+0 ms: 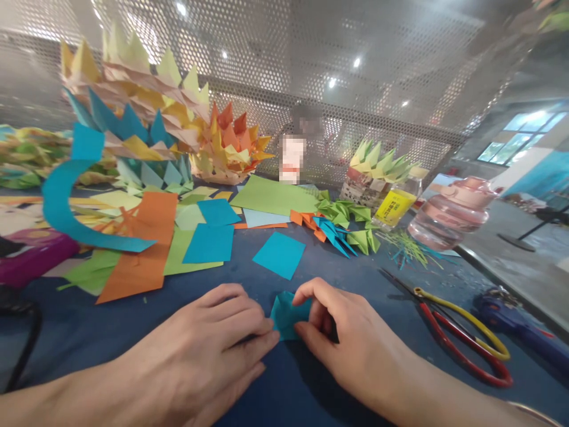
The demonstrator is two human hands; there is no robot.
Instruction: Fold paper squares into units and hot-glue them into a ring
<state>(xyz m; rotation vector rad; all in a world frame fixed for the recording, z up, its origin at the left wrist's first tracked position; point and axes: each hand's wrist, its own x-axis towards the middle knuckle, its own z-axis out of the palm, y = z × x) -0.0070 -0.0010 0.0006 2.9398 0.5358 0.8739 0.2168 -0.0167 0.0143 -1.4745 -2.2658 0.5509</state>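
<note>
Between my hands lies a small piece of blue paper [283, 317], partly folded, on the dark blue tabletop [249, 276]. My right hand [344, 326] curls over its right side, thumb and forefinger closed on the paper. My left hand [222, 332] lies at the left edge, its fingertips touching the paper with the fingers held close together; whether it pinches the paper is hidden. Just beyond is a flat blue paper square [280, 255], with another blue square [208, 243] to its left.
Scissors [462, 332] with red and yellow handles and a blue-handled tool [524, 326] lie right. Behind them stand a pink water bottle [453, 213] and a yellow-labelled bottle [395, 201]. Orange paper [144, 249], a purple tool [35, 255] and folded-paper crowns [133, 118] occupy the left.
</note>
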